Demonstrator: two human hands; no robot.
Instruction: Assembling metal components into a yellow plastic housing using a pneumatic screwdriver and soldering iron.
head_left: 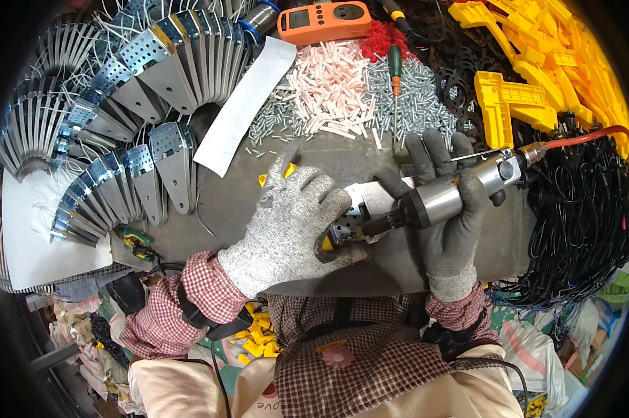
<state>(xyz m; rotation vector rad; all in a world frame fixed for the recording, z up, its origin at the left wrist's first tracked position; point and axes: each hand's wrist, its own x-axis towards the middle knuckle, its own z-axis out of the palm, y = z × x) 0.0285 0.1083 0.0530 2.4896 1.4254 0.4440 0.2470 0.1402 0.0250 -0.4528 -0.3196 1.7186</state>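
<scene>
Gloved left hand (283, 223) pinches a yellow-and-metal part (346, 229) between thumb and fingers, while the right hand (451, 247) clasps a silver power tool (441, 201), its dark nose reaching leftward to that part.

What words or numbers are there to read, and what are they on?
Cream cloth garment: reddish upside-down letters; I won't copy the word.
Orange rectangular handheld meter with grey screen: print too small to read.
Silver cylindrical metal power tool: any marks too small to read.
Nothing else reads clearly.
</scene>
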